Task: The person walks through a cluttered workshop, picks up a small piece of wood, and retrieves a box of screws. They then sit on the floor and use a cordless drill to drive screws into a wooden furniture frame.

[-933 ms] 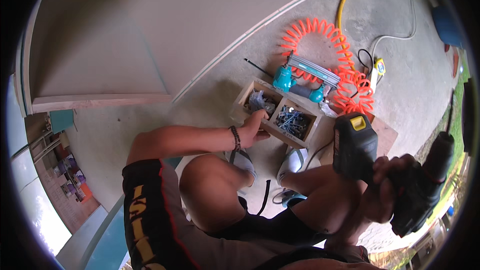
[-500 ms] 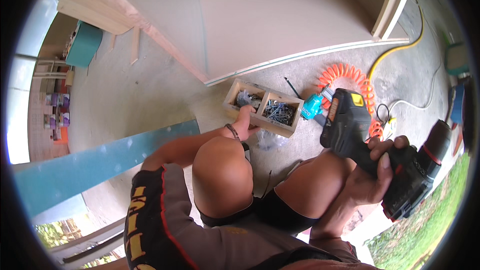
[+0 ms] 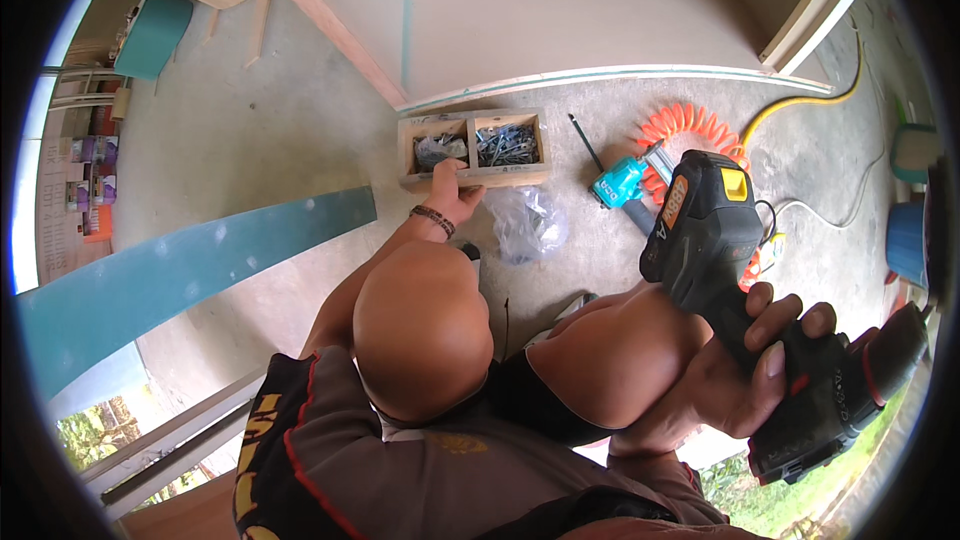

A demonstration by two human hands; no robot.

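My left hand (image 3: 452, 202) grips the near wall of a two-compartment wooden box (image 3: 520, 176), its fingers hooked over the rim by the left compartment. A clear plastic bag (image 3: 440, 147) lies in that compartment, and a heap of loose metal screws (image 3: 507, 145) fills the right one. At the lower right, my right hand (image 3: 765, 360) is wrapped round the handle of a black cordless drill (image 3: 700, 225), its battery end pointing away from me and its chuck to the right. On the floor just nearer than the box lies a crumpled clear plastic bag (image 3: 530, 225).
A teal air nail gun (image 3: 620, 183) with a coiled orange hose (image 3: 685, 125) lies right of the box, beside a thin dark rod (image 3: 585, 140). Beyond stands a large framed panel (image 3: 560, 10). A long teal board (image 3: 200, 265) extends to the left. A yellow hose (image 3: 800, 105) curves at right.
My left hand has shifted the wooden box left and away from me, squaring it near the panel and baring more of the plastic bag. The drill stays in my right hand, tipped slightly lower.
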